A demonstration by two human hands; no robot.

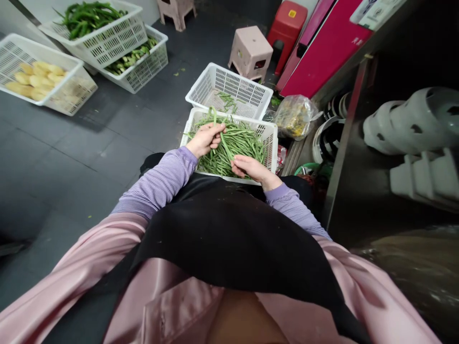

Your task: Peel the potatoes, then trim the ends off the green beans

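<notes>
A white plastic basket [271, 138] full of long green beans [247, 142] stands right in front of my lap. Over it, my left hand [205, 139] is closed, its thumb and fingers pinching a green bean [225, 145]. The bean slants down to my right hand [248, 168], whose fingers are closed around its lower end. Both hands hover just above the pile. Behind, a second white basket [201, 91] touches the first and holds a few short pieces of bean [229, 101] on its bottom.
At the left, white baskets hold peeled potatoes [39, 79], green peppers [89, 16] and other green vegetables [132, 56]. A pink stool [251, 50] and a red stool [288, 26] stand beyond. To the right are a stuffed plastic bag [297, 117] and a metal shelf [344, 138] with stacked white containers [412, 122].
</notes>
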